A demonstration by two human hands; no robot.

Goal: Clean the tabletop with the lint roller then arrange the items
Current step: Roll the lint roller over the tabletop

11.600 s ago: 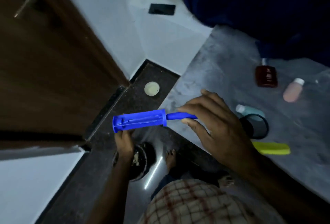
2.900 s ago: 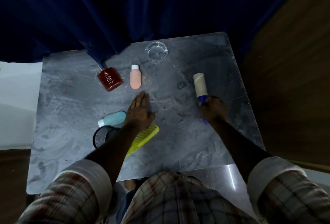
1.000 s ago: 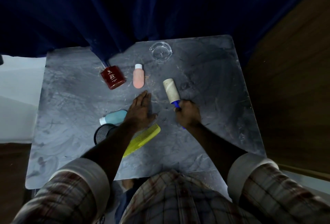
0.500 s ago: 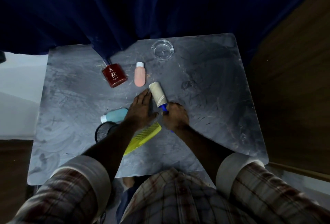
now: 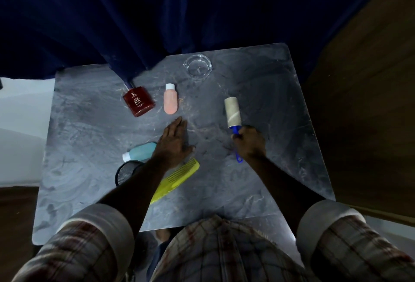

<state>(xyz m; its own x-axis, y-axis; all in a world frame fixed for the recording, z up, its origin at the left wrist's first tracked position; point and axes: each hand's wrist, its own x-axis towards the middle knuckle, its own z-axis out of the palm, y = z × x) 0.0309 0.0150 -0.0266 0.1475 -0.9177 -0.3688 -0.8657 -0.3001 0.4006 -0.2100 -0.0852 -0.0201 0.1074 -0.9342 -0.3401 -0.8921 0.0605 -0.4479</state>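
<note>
My right hand (image 5: 249,143) grips the blue handle of the lint roller (image 5: 232,112), whose beige roll lies on the grey marbled tabletop (image 5: 280,169) right of centre. My left hand (image 5: 174,142) rests flat on the table, fingers together, holding nothing. Around it lie a dark red perfume bottle (image 5: 139,101), a pink bottle (image 5: 170,102), a teal bottle (image 5: 140,151), a black mesh cup (image 5: 125,172) partly hidden by my forearm, and a yellow-green comb (image 5: 179,177).
A clear glass dish (image 5: 198,66) sits near the table's far edge. A dark blue curtain (image 5: 157,12) hangs behind the table and drapes onto its far-left corner. A wooden panel (image 5: 370,102) stands at the right. White floor shows at the left.
My right hand has swept the lint roller to the right, away from my left hand, after rolling it leftwards over the previous second. My left hand has stayed flat in place.
</note>
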